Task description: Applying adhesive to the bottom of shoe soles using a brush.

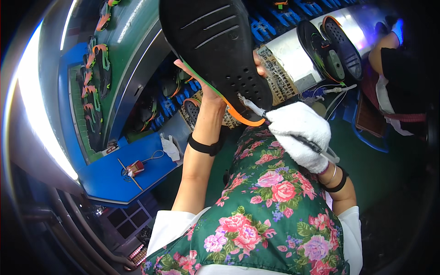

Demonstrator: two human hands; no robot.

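Sole: the long black shoe sole with an orange-and-green rim point(213, 52) is held up at 12 o'clock, its perforated end toward 5.
Left hand: the bare left hand point(210, 91) grips the sole across its width, fingertips showing past the far edge.
Right hand: the white-gloved right hand point(300, 135), at 3 o'clock, is closed around a slim brush-like tool with a pale tip point(252, 107).
Contact: the tip seems to touch the perforated end, though the smeared pale bristles make this hard to tell.
Bench: a blue tabletop point(103, 181) lies at 8 o'clock.
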